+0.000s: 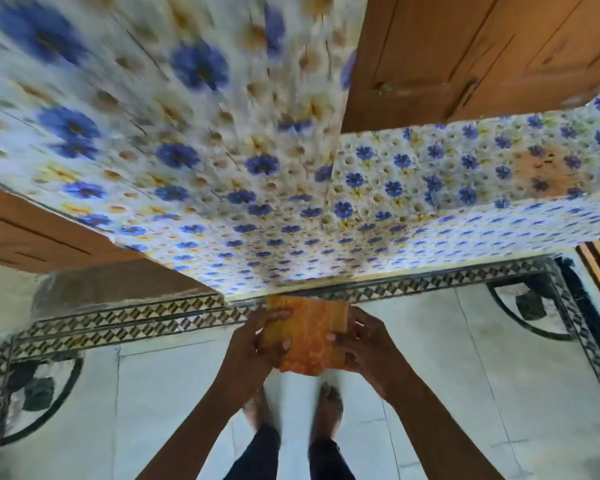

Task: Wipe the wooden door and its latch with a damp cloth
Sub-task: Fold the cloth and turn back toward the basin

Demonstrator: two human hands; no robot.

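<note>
A: The wall ahead is tiled all over with blue and yellow flowers, and the floor is pale with a dark chequered border. The upper part of the view is smeared by head motion. Where does the job stand?

B: I judge it not yet begun. Both hands hold the cloth low in front of the body, above the bare feet. It is orange, folded into a thick pad, its long axis running away from the person toward the wall.

A: And the grip?

B: The left hand clasps the pad's left edge, thumb on top, fingers curled under. The right hand clasps the right edge the same way. Neither is slack. Whether the cloth is damp I cannot tell.

A: Where is the door from there?

B: Up and away from the grip, to its right, beyond the tiled corner and well apart from the cloth. A small metal fitting shows near its left edge; it may be the latch, but it is too blurred to say. Another wooden panel lies off to the grip's left.

A: So which hand goes?

B: The right is nearer that door, so I would expect it to carry the pad up and rightward, flat face to the wood.
</note>
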